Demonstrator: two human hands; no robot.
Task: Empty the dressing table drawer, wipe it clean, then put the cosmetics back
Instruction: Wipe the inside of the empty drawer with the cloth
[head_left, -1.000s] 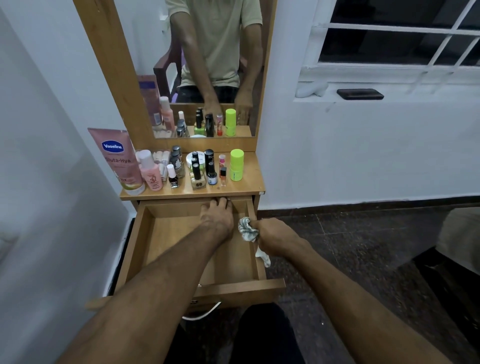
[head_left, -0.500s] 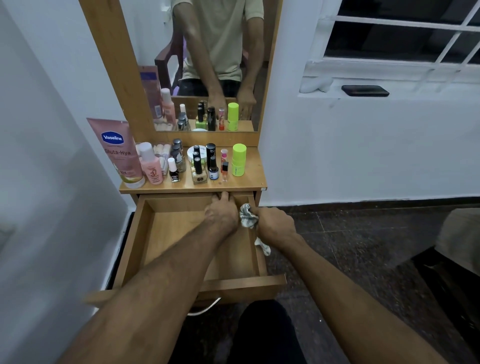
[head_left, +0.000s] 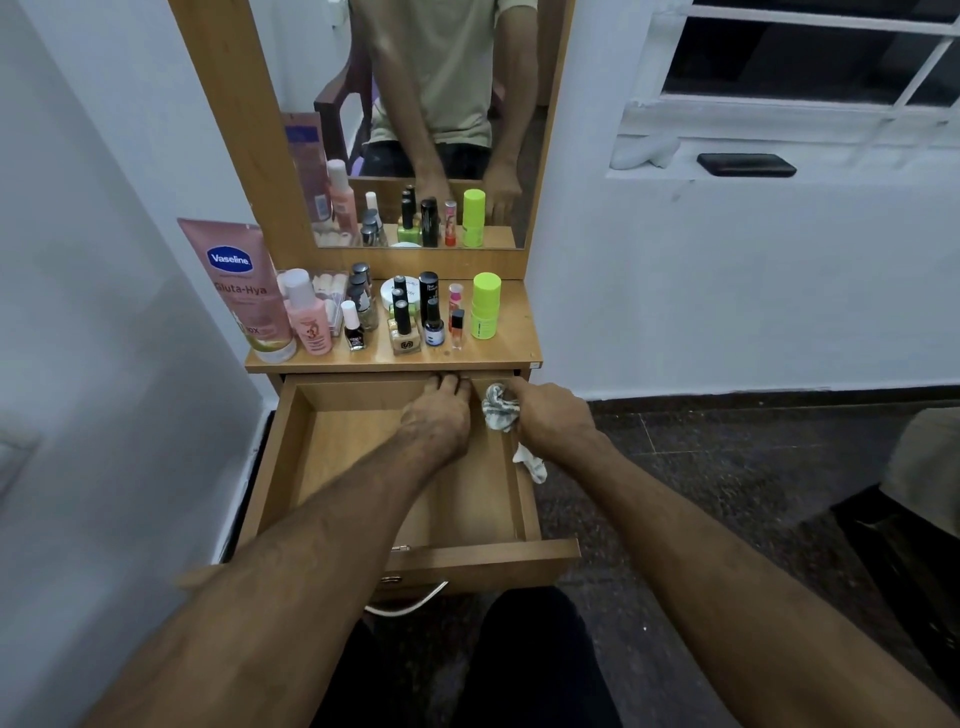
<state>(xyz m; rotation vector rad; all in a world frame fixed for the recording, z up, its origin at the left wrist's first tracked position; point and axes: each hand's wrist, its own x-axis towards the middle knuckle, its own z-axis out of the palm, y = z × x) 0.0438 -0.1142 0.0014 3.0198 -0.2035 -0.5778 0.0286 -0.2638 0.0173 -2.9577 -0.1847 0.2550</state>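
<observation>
The wooden drawer (head_left: 291, 457) is pulled out, with nothing lying inside it. My left hand (head_left: 439, 415) reaches to its back, fingertips under the tabletop's front edge. My right hand (head_left: 550, 418) grips a bunched grey-white cloth (head_left: 500, 410) above the drawer's right wall, and a loose end hangs below the hand. Cosmetics stand on the dressing table top (head_left: 514, 343): a pink Vaseline tube (head_left: 239, 288), a pink bottle (head_left: 309, 319), several nail polish bottles (head_left: 405, 332), a white jar (head_left: 408, 293) and a lime green stick (head_left: 485, 306).
A mirror (head_left: 431, 119) rises behind the cosmetics. A white wall stands close on the left. A window ledge at right carries a black phone (head_left: 745, 165). The floor (head_left: 727, 493) to the right of the drawer is dark tile, with a dark object at the far right edge.
Both hands have shifted slightly toward the drawer's back. The cloth has stayed in my right hand.
</observation>
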